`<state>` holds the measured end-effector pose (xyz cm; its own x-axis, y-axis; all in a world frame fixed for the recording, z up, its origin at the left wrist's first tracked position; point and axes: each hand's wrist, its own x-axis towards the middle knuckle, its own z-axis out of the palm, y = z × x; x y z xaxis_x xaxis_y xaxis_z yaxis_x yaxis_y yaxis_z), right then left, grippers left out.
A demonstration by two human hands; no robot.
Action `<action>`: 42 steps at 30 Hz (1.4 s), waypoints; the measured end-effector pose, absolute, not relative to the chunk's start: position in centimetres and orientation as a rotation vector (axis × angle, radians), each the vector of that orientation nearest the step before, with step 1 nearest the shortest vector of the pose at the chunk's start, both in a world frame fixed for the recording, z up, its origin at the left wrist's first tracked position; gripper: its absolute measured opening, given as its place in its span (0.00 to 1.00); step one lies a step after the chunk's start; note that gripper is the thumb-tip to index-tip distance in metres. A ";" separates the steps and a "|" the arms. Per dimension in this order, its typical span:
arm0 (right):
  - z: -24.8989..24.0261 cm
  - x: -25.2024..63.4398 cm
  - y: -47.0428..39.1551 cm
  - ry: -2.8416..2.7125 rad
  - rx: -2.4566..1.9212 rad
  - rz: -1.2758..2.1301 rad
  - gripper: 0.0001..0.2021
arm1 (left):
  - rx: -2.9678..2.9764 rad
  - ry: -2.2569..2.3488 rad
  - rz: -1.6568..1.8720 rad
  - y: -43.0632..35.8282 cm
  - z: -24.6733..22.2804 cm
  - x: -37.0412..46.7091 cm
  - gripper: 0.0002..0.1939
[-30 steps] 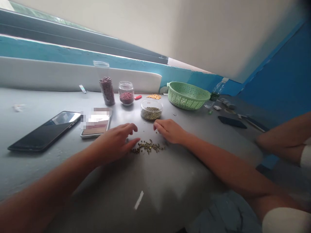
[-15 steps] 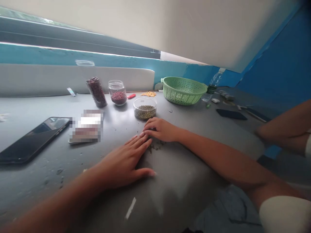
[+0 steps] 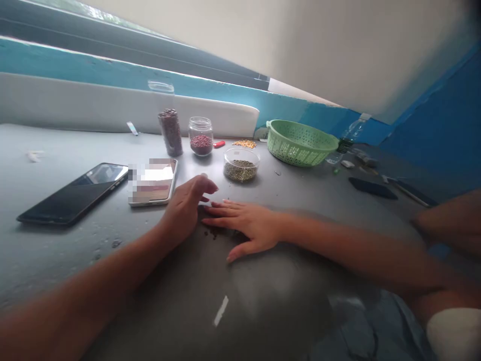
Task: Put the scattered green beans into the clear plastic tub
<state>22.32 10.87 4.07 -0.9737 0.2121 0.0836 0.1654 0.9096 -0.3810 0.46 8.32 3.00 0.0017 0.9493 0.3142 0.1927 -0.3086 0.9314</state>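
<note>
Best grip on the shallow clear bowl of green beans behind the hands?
Probably the side wall of the bowl of green beans, gripped across its width from above. It stands upright, open-topped and low, so a level lift avoids spilling. The near side is freest; the round jar stands behind it to the left.

Sat on a grey table (image 3: 56,260): dark phone (image 3: 73,193) beside a second phone (image 3: 152,181), tall jar of red beans (image 3: 171,132), squat jar (image 3: 201,136), green basket (image 3: 300,143), plastic bottle (image 3: 347,138), another dark phone (image 3: 372,188) far right
</note>
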 end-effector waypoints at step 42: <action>4.1 20.1 10.4 -3.105 -0.380 -0.264 0.20 | 2.452 1.606 0.204 6.9 4.3 -2.0 0.31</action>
